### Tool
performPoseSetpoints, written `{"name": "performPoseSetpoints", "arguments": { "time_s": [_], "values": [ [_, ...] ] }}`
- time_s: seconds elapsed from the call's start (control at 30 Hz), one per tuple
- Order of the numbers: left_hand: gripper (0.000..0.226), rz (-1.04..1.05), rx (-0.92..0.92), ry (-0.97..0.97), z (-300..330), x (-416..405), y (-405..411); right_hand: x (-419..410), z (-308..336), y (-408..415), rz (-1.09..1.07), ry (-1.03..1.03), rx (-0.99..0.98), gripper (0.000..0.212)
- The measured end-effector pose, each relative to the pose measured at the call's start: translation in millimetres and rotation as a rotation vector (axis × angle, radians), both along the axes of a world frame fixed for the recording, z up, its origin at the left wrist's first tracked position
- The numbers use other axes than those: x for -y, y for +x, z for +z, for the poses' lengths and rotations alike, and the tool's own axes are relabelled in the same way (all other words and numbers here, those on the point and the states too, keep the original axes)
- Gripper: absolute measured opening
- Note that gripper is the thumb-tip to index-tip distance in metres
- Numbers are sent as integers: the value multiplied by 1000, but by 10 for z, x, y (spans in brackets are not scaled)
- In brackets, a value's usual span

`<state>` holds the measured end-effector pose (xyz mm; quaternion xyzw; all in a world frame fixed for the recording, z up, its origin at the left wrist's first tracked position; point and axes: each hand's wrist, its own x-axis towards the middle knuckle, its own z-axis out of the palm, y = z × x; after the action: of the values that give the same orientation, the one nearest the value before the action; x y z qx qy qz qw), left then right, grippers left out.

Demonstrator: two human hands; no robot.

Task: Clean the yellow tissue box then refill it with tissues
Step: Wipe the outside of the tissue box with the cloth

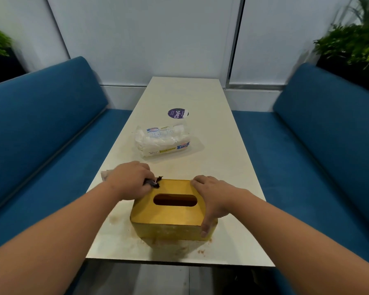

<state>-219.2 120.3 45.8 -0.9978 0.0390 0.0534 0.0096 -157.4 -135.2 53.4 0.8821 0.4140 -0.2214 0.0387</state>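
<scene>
The yellow tissue box (170, 216) stands near the front edge of the white table (211, 167), its oval slot facing up and dark inside. My left hand (130, 180) sits at the box's far left corner and pinches a small dark scrap (155, 181) against the lid. A bit of pale cloth or tissue (105, 174) pokes out behind that hand. My right hand (211, 196) grips the box's right end, fingers over the far edge and thumb down the front corner. A plastic pack of tissues (163, 141) lies farther back on the table.
Brownish stains and crumbs (175, 246) mark the table around the box's front. A round purple sticker (178, 113) is beyond the tissue pack. Blue benches (41, 145) flank the table on both sides, with plants (354, 45) behind them.
</scene>
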Motion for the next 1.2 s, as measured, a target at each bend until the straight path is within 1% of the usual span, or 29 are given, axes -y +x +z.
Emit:
{"name": "performPoseSetpoints", "arguments": {
  "time_s": [0.1,0.2,0.27,0.33,0.4,0.5,0.6,0.7,0.8,0.83,0.87,0.9,0.97,1.03,1.07,1.13,1.2],
  "values": [
    [34,-90,59,-50,-28,403,54,-24,16,-13,7,-8,17,141],
    [34,-188,66,-58,-66,735,168,-33,13,-17,13,-5,35,139],
    [34,-170,40,-63,-48,581,161,-27,19,-18,13,-6,32,140],
    [33,-79,16,-56,-42,297,79,-20,18,-15,9,-12,21,140],
    [33,-22,40,-23,-60,153,12,-20,19,-21,5,-14,14,140],
    [33,-87,61,-47,-36,447,79,-37,29,-26,2,-18,21,140],
    [34,-168,38,-47,-38,686,152,-45,32,-23,2,-19,32,140],
    [31,-93,2,-84,1,348,84,-33,9,-11,7,-23,24,143],
    [29,61,-63,-60,67,-78,-118,-22,1,-3,16,-43,33,142],
    [28,137,-68,-92,76,-164,-197,-20,8,-3,25,-55,51,141],
    [25,237,-50,-170,81,-208,-281,-27,18,-4,35,-55,73,139],
    [21,357,-12,-295,65,-231,-366,-50,25,-21,40,-31,91,136],
    [13,614,114,-620,0,-195,-529,-154,41,-110,33,98,95,128],
    [9,810,200,-954,-121,-103,-690,-308,43,-246,39,222,41,112],
    [9,870,214,-1073,-194,-64,-760,-390,32,-316,69,236,26,103],
    [6,923,208,-1200,-322,4,-872,-510,2,-412,133,192,53,90],
    [10,932,206,-1250,-423,66,-934,-563,-12,-436,125,134,38,82]
  ]
}}
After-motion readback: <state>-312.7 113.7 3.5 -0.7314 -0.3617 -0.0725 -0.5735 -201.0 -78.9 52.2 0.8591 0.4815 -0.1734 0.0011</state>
